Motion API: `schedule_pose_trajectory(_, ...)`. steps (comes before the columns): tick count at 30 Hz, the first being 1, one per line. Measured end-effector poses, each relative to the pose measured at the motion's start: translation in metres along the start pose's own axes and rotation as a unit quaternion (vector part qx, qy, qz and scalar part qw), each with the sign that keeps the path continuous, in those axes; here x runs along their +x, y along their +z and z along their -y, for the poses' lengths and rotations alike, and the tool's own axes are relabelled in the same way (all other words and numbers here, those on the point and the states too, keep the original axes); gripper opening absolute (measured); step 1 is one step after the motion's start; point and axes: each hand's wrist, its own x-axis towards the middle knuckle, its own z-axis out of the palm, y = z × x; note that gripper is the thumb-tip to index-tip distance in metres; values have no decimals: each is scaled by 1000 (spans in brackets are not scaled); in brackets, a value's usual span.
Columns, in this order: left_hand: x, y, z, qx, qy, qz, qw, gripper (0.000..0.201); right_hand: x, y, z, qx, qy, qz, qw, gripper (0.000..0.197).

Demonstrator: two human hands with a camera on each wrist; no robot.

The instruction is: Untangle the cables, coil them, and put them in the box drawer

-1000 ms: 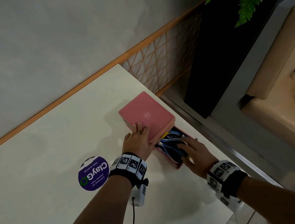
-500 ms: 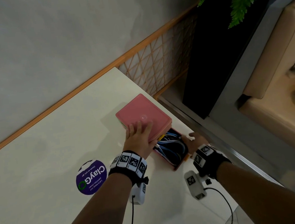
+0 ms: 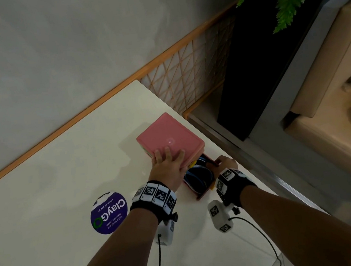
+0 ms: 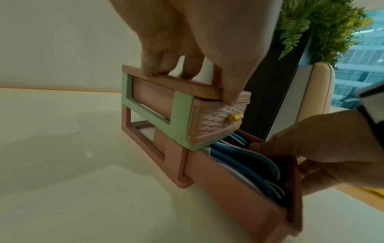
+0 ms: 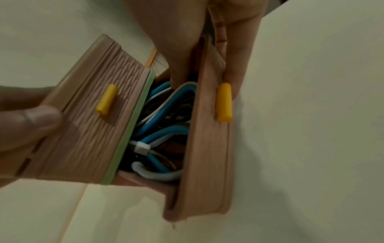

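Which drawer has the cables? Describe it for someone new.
Find the pink box near the white table's right edge. It's the bottom drawer, pulled out with blue cables inside; the upper drawer is nearly closed.

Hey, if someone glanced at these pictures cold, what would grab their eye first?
The pink drawer box near the table's right edge, with the left hand resting flat on its top. Below it, the lower drawer stands pulled out, stuffed with blue and white cables, the right hand gripping its front.

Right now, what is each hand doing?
Left hand: open, pressing flat on the pink box.
Right hand: gripping the open drawer's front.
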Motion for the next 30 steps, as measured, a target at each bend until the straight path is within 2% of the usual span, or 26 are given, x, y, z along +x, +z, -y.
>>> schedule_pose_trajectory(3, 0, -1, 0, 4, 5, 3, 1000, 59, 5, 6, 8, 97, 29, -4, 995, 40)
schedule_pose_trajectory(5, -2, -1, -3, 10, 13, 8, 1000, 59, 7, 10, 16, 189, 57, 26, 980, 50)
schedule_pose_trajectory(7, -4, -1, -6, 9, 16, 19, 1000, 59, 4, 14, 26, 226, 21, 73, 971, 44)
schedule_pose_trajectory(8, -4, -1, -7, 7, 14, 25, 1000, 60, 0, 13, 31, 191, 5, 78, 979, 38)
schedule_pose_trajectory(10, -4, -2, -8, 2, 13, 30, 999, 60, -6, 11, 34, 84, -6, 43, 996, 32)
schedule_pose_trajectory(13, -5, -4, -7, 1, 12, 36, 999, 59, -1, 13, 29, 89, -5, 63, 994, 34)
schedule_pose_trajectory(15, -5, -5, -7, 1, 11, 37, 999, 59, 1, 12, 26, 231, 23, 62, 971, 16)
schedule_pose_trajectory(16, -5, -6, -7, 0, 14, 36, 999, 60, -2, 10, 27, 321, 60, 73, 942, 14)
schedule_pose_trajectory(18, -5, -5, -6, 4, 16, 33, 999, 60, -4, 8, 26, 418, 127, 84, 896, 25)
schedule_pose_trajectory(19, -6, -5, -6, 5, 14, 32, 999, 60, -6, 8, 26, 420, 133, 94, 893, 26)
schedule_pose_trajectory(23, -10, -3, -4, -26, 14, 13, 999, 61, -14, 11, 22, 407, 107, 122, 899, 23)
schedule_pose_trajectory(26, -21, -3, 4, -112, 29, -48, 992, 66, -13, 8, 20, 369, 86, 105, 919, 19)
schedule_pose_trajectory(28, -42, 1, 16, -173, 4, -68, 983, 66, -14, 5, 7, 356, 78, 107, 925, 23)
schedule_pose_trajectory(30, -72, 13, 36, -285, -52, -83, 954, 56, -20, 2, -13, 321, 56, 121, 938, 18)
